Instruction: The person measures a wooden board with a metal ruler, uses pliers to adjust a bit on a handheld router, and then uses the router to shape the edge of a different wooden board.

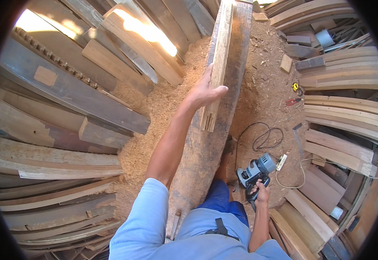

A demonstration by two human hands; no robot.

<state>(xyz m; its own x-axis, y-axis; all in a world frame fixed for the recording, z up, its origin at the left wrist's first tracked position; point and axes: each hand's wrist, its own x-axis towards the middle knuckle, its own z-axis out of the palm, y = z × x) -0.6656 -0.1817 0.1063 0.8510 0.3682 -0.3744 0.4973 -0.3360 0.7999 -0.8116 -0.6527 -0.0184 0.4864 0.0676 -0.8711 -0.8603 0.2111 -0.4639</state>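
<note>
Left hand [206, 92] is up at mid-frame, fingers wrapped over the left edge of a long pale wooden strip [219, 56], thumb hooked across its top face. So that hand is clamped on the wood, no gap showing. The strip lies along a heavy dark beam [202, 147] that serves as the worktop, its long axis running from the centre of the frame up toward the top edge; its near, splintered end sits just below the left hand.

Down at lower right, the right hand [261, 193] has its fingers curled tight round the handle of a blue-grey electric planer [255, 172], held low beside the person's leg and well apart from the strip. The planer's black cord [262, 136] loops over the sawdust floor [171, 95] just above it, and a white lead trails off to the right.

The strip lies up and to the left of the planer, with the beam's right edge between them; the left hand is by far the nearer. Open room is narrow: stacked planks [67, 99] crowd the left half of the frame, curved boards [345, 112] fill the right, and the clearest lane is the strip of floor right of the beam, where red-handled pliers [292, 102] and a small yellow tape measure [296, 86] lie.
</note>
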